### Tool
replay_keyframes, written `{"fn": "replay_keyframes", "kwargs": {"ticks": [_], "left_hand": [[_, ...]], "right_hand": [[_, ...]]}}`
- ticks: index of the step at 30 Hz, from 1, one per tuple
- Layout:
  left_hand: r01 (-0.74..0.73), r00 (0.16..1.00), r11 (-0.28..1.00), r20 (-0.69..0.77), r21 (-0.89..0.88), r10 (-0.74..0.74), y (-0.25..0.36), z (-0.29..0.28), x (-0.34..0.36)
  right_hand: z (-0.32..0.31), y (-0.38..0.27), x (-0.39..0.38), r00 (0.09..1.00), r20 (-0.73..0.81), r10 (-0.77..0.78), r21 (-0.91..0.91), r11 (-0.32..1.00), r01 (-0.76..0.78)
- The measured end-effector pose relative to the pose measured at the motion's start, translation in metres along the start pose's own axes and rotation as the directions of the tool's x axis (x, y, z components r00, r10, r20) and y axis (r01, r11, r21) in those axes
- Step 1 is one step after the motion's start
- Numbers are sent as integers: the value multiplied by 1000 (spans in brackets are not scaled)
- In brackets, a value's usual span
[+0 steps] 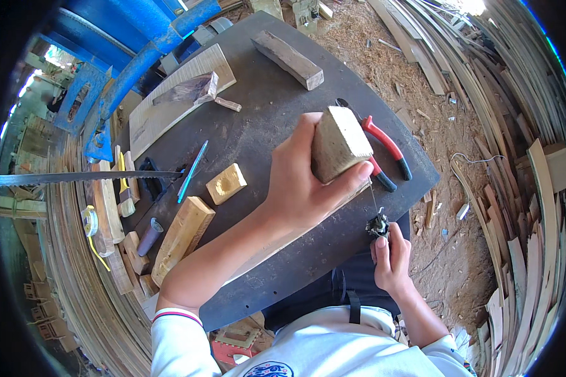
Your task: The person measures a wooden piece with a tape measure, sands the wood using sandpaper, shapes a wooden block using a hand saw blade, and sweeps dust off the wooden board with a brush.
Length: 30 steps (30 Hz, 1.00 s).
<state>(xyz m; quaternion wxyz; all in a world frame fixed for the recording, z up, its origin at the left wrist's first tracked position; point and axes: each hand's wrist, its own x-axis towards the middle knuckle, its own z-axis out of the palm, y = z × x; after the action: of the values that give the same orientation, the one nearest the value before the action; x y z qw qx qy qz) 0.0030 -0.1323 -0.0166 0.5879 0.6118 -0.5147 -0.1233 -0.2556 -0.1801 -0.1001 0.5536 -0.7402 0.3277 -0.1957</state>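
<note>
My left hand (302, 182) grips a squared wooden block (343, 144) and holds it up above the dark tabletop, its pale sawn end uppermost. Fingers wrap its far-left side and the thumb presses near its lower right corner. Below and to the right, my right hand (393, 257) is closed on a small dark metal tool (377, 223), whose exact kind I cannot make out. A thin straight line or shaft runs from this tool up toward the block. Red-and-black handles (387, 141) of a plier-like tool lie just right of the block; its head is hidden.
A band saw blade (88, 178) juts in from the left beside a blue machine frame (126, 81). On the dark table (264, 113) lie a wooden bar (289, 60), a small block (226, 183), a blue pen (192, 171) and a timber piece (182, 239). Stacked strips (534, 188) line the right.
</note>
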Motion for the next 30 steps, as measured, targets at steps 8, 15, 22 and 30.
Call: {"fn": "replay_keyframes", "kwargs": {"ticks": [8,15,22,30], "left_hand": [[-192,981,963,54,188,185,-4,8,-5],[-230,973,943,34,242,229,-7,10,-4],[-193,981,934,26,301,195,-6,12,-4],[-193,981,919,61,344,183,-5,10,-4]], "right_hand": [[2,-2,1,999,-13,-51,0,999,51],[2,-3,0,1000,-22,-18,11,1000,18],[4,-6,-2,999,-23,-32,43,999,33],[2,-11,-1,998,-55,-11,119,993,18]]}}
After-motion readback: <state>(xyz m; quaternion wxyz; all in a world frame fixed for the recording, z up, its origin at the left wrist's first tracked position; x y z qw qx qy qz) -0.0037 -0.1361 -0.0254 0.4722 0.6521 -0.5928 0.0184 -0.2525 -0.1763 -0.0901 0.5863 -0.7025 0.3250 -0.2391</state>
